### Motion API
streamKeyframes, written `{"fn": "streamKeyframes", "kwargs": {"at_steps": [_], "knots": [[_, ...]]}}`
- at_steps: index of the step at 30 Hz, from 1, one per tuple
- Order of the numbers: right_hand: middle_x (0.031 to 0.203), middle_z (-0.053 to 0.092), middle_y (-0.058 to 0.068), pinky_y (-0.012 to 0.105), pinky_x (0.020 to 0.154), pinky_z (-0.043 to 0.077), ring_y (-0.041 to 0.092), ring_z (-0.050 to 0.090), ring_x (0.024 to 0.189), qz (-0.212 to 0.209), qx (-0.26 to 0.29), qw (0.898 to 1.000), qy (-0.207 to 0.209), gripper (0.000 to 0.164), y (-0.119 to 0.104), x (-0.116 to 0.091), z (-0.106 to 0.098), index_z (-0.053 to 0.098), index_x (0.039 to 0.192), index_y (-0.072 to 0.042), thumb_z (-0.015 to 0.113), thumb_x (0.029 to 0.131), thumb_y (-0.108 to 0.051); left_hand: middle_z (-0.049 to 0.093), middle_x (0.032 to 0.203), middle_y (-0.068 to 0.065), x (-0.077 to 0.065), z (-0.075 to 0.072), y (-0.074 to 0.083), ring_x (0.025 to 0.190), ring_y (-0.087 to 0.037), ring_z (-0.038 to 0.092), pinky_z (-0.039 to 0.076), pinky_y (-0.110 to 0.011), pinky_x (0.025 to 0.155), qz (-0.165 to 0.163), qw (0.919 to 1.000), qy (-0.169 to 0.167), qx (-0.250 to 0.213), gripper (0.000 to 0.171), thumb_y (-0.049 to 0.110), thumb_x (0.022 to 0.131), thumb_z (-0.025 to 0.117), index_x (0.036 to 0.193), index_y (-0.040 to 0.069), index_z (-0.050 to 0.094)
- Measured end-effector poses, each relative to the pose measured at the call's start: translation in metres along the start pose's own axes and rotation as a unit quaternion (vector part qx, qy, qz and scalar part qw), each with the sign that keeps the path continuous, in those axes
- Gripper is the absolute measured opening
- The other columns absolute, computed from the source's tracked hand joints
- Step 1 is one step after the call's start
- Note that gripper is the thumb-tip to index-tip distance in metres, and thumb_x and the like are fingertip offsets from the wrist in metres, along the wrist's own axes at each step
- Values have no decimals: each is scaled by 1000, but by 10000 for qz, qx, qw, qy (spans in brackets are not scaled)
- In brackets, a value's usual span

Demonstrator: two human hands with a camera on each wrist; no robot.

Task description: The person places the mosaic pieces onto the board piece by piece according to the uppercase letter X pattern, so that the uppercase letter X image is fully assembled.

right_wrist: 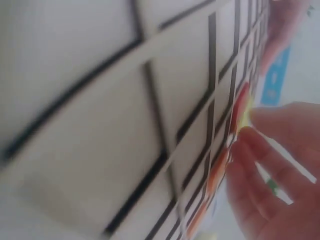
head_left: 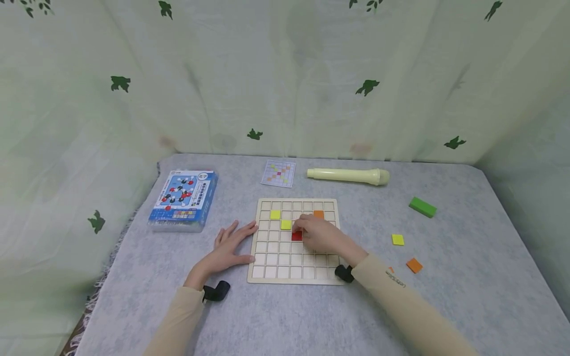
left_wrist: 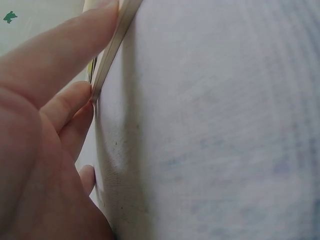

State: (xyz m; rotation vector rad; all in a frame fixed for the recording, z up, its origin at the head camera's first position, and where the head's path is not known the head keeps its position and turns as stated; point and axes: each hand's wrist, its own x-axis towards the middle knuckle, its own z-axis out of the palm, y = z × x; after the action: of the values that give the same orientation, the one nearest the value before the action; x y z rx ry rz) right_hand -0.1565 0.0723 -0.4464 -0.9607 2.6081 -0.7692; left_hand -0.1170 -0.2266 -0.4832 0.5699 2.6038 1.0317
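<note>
A wooden grid board [head_left: 296,283] lies on the cloth. My left hand [head_left: 229,252] spreads its fingers at the board's left edge; its fingertips [left_wrist: 107,20] touch that edge in the left wrist view. Over the upper middle of the board, my right hand [head_left: 318,233] has its fingers bent down beside a red tile [head_left: 297,237] and a yellow tile [head_left: 286,225]. In the right wrist view, its thumb and fingers meet near a yellow patch [right_wrist: 245,119]; whether they pinch a tile I cannot tell. Another yellow tile [head_left: 275,214] and an orange tile [head_left: 318,214] sit in the board's cells.
Right of the board lie a loose yellow tile [head_left: 398,240], an orange tile [head_left: 414,265], a partly covered orange piece [head_left: 391,269] and a green block [head_left: 423,207]. A pattern card [head_left: 278,173] and a pale toy microphone [head_left: 347,175] lie behind it. A blue box [head_left: 182,200] stands left.
</note>
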Motion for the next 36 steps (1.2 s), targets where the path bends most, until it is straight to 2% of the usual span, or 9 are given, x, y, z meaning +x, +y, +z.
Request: {"fn": "streamKeyframes", "kwargs": {"at_steps": [4, 8, 15, 21, 24, 28, 31, 36], "knots": [[104, 63, 0, 31, 79, 48, 14, 56, 90, 328, 508, 9977, 316, 27, 17, -26, -11, 67, 108, -8, 53, 88, 3, 21, 157, -6, 0, 1, 2, 143, -36, -6, -14, -58, 106, 3, 10000, -18, -16, 79, 35, 86, 72, 150, 13, 33], [101, 64, 1, 33, 74, 49, 15, 55, 86, 635, 685, 9938, 596, 23, 45, -68, -24, 66, 107, -7, 59, 87, 2, 21, 157, -6, -1, 1, 3, 143, -36, -6, -14, -58, 106, -13, 10000, -15, -6, 78, 34, 85, 72, 150, 12, 33], [99, 63, -2, 34, 74, 50, 14, 56, 85, 980, 535, 9888, 988, 20, 95, -152, -38, 66, 105, -8, 64, 87, 2, 22, 157, -6, -4, 1, -2, 143, -37, -4, -13, -58, 106, -2, 10000, 61, 70, 79, 36, 85, 72, 150, 13, 33], [99, 62, -3, 30, 72, 51, 14, 57, 87, 1304, 307, 9854, 1048, 24, 110, -198, -44, 67, 102, -9, 71, 81, 2, 22, 157, -6, -3, 0, -1, 143, -37, -4, -14, -58, 106, 19, 10000, 83, 33, 79, 35, 85, 72, 150, 13, 33], [100, 59, -4, 33, 76, 50, 16, 56, 91, 1116, 25, 9892, 953, 33, 113, -210, -44, 67, 99, -12, 74, 74, 7, 23, 157, -6, -3, 0, -1, 143, -37, -4, -13, -58, 106, 11, 10000, 75, 26, 78, 35, 85, 72, 150, 13, 34], [101, 54, -3, 37, 78, 49, 18, 53, 93, 877, -317, 9920, 854, 42, 115, -215, -43, 66, 98, -13, 70, 68, 16, 23, 157, -6, -2, 0, -1, 143, -37, -4, -13, -58, 106, 2, 10000, 68, 11, 78, 35, 85, 72, 150, 13, 34], [99, 55, -3, 34, 75, 49, 17, 53, 88, 1025, -268, 9908, 848, 40, 115, -213, -43, 65, 99, -11, 67, 69, 17, 23, 157, -5, -1, 0, 0, 143, -36, -4, -14, -58, 106, -38, 10000, 62, -1, 79, 36, 85, 72, 150, 14, 34], [97, 57, -3, 30, 72, 49, 14, 52, 85, 1322, 97, 9883, 759, 30, 110, -197, -42, 64, 103, -8, 70, 77, 6, 23, 157, -5, 0, 1, 0, 143, -36, -5, -14, -57, 106, -42, 10000, 45, -6, 79, 36, 85, 72, 150, 14, 34]]}}
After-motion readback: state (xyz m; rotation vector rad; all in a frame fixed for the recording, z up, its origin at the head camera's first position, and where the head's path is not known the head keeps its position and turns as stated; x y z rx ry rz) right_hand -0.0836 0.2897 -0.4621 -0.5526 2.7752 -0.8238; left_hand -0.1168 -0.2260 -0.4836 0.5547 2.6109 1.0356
